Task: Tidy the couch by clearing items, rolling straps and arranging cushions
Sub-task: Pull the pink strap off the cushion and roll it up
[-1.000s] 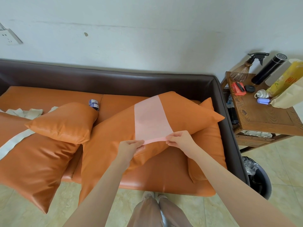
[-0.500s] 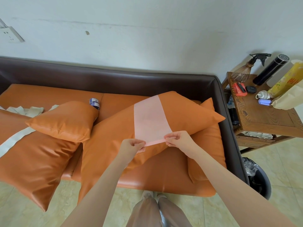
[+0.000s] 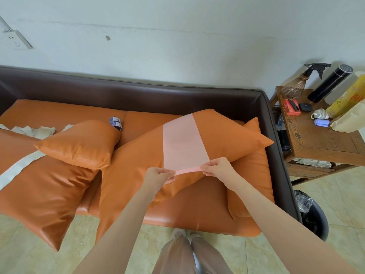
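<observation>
Pinching the near edge of the pink strap [image 3: 182, 143] at centre frame, our left hand [image 3: 158, 177] and right hand [image 3: 217, 168] each hold a corner of its first narrow fold, the rest lying flat up the big orange cushion [image 3: 138, 155]. We judge uneven rolling would skew the roll, and the slick cushion may slide off the couch [image 3: 138, 95].

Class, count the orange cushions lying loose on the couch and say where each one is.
4: large cushion at left; small cushion on it; middle cushion under the pink strap; right cushion beneath that. More may be hidden.
</observation>
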